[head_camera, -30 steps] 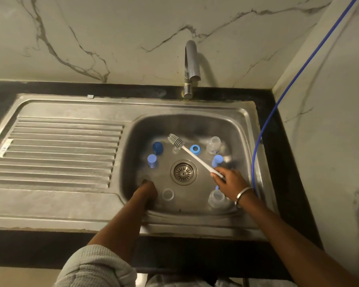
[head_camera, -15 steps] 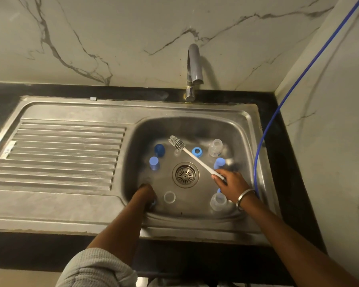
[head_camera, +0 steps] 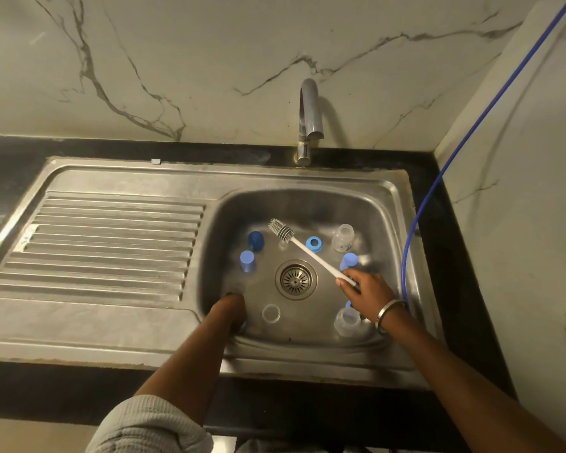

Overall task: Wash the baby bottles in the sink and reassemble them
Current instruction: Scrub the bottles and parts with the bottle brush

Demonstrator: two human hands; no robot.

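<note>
Baby bottle parts lie scattered in the steel sink basin [head_camera: 307, 204]. A clear bottle [head_camera: 343, 237] stands at the back right and another clear bottle [head_camera: 347, 322] at the front right. A blue ring [head_camera: 313, 244], a dark blue cap [head_camera: 255, 240], two light blue caps [head_camera: 247, 260] [head_camera: 348, 261] and a clear disc [head_camera: 271, 313] sit around the drain [head_camera: 295, 279]. My right hand [head_camera: 366, 295] grips the handle of a white bottle brush [head_camera: 307, 253], bristles pointing to the back left. My left hand [head_camera: 229, 308] reaches into the front left corner, its fingers hidden.
A grey tap [head_camera: 309, 119] rises behind the basin. The ribbed draining board [head_camera: 111, 243] spreads out to the left. A blue hose [head_camera: 438, 191] runs down the right wall to the sink's right rim. Black countertop frames the sink.
Both hands and the brush stay almost where they were. Only the view has shifted slightly.
</note>
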